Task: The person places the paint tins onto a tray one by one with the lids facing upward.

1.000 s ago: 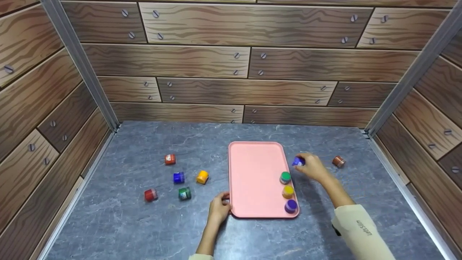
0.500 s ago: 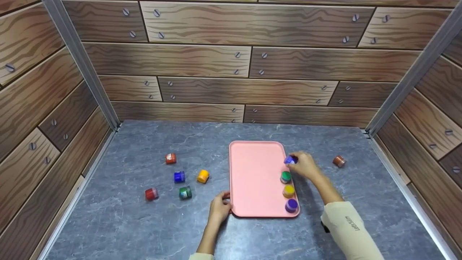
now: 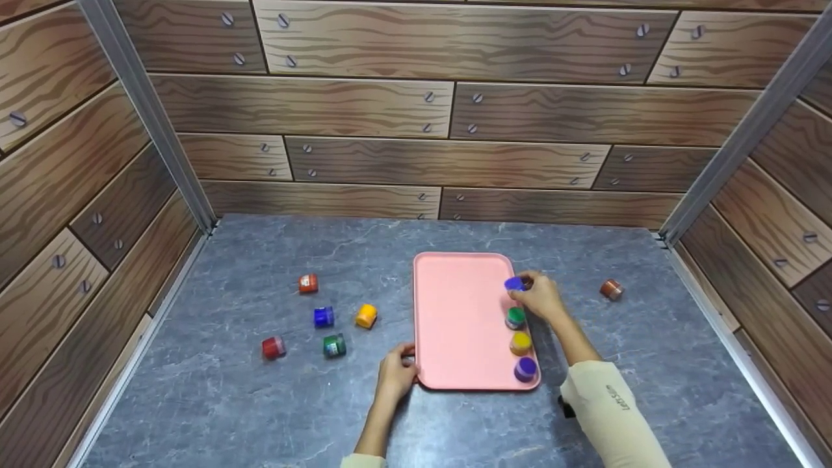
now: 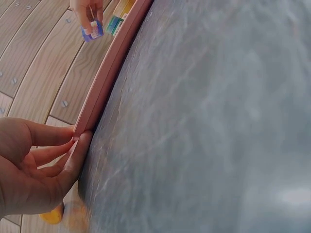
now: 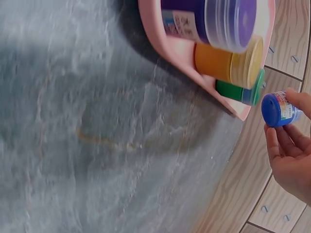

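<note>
A pink tray [image 3: 458, 305] lies on the grey marbled table. Along its right side stand a green paint jar [image 3: 515, 318], a yellow paint jar [image 3: 520, 343] and a purple paint jar [image 3: 525, 369], all upright in a row. My right hand [image 3: 541, 297] pinches a small blue paint jar [image 5: 278, 109] between thumb and fingers, over the tray's right edge just beyond the green jar. The right wrist view shows the held jar's label partly covered by the thumb. At the near left corner, my left hand [image 3: 396, 375] pinches the tray's rim, thumb and fingers meeting there [image 4: 41, 162].
Left of the tray lie several jars: orange-red [image 3: 308, 283], blue [image 3: 323, 317], yellow-orange [image 3: 366, 316], green [image 3: 334, 346] and red [image 3: 273, 347]. A brown jar [image 3: 611, 289] lies on its side to the right. Wood-patterned walls [image 3: 364, 159] enclose the back and sides.
My right hand has carried the blue jar leftward from outside the tray to over its right edge. The left hand keeps its place at the corner, and the other jars stay put.
</note>
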{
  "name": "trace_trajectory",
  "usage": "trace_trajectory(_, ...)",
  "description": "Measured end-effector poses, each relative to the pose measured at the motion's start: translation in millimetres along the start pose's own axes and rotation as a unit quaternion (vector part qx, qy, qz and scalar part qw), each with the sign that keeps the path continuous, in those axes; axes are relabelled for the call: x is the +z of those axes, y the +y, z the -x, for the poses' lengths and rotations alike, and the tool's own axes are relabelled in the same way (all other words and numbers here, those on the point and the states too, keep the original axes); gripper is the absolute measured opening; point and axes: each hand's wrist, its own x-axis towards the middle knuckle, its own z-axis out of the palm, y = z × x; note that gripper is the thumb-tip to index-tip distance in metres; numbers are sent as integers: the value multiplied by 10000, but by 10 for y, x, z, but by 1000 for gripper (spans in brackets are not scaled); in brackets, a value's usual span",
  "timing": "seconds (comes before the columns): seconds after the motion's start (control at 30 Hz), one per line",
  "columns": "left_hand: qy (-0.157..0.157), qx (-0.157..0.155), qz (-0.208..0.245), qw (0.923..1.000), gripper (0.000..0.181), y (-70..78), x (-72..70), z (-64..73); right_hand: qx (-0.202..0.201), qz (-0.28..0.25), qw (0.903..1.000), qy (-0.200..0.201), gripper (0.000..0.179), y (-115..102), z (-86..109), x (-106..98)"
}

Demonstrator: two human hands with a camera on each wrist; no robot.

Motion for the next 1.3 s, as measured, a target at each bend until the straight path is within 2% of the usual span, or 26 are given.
trace_trajectory(0.2,16,7,-87,10000,43,-1,4,-3,394,-314,9987,-112,45,8,5,58)
trace_trajectory(0.4,3,4,-26,10000,42,4,0,4,482,-307,9984,-7,44,53,5,125)
trace_trajectory(0.6,32,40,-79,10000,41,-3,-3,5,667,-374,9970,-76,45,92,23,180)
trace_trajectory(0.93,17,100,-18,9999,40,-20,0,8,619,-155,9979,-109,44,102,14,251)
trace_trajectory(1.07,16,57,9,10000,41,-14,3,6,610,85,9981,-96,42,75,7,262)
trace_trajectory(1.3,68,39,-51,10000,41,9,4,7,746,239,9969,-105,42,4,7,257)
